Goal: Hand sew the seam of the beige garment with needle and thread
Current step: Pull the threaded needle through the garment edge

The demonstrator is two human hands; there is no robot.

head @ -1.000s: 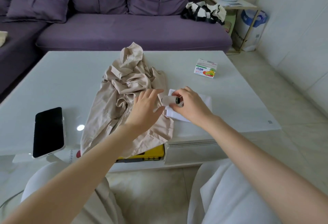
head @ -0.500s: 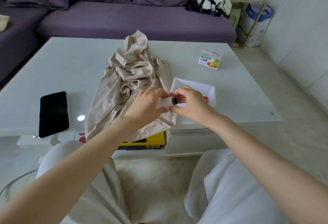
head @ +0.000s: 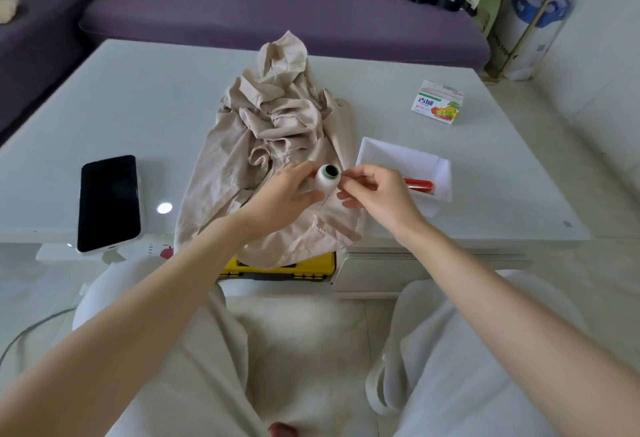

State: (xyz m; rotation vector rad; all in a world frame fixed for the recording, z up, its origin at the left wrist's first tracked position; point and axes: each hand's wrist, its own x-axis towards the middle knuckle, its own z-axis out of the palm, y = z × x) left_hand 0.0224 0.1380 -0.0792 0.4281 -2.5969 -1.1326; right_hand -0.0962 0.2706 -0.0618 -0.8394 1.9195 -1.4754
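While the garment point(head: 277, 124) lay crumpled on the desk point(head: 138, 107), under and beyond both hands, the left hand point(head: 284, 194) gripped a white spool point(head: 327, 180), its axis tipped so the open core faced the camera. The right hand point(head: 374, 192), just right of the spool, had thumb and forefinger pinched narrow at its edge, seemingly on thread too fine to see; no needle showed

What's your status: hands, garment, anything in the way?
Left hand holds thread spool over beige garment. Right hand pinches at spool's side; thread too fine to see. Garment crumpled on table; no needle visible. Nothing in the way.
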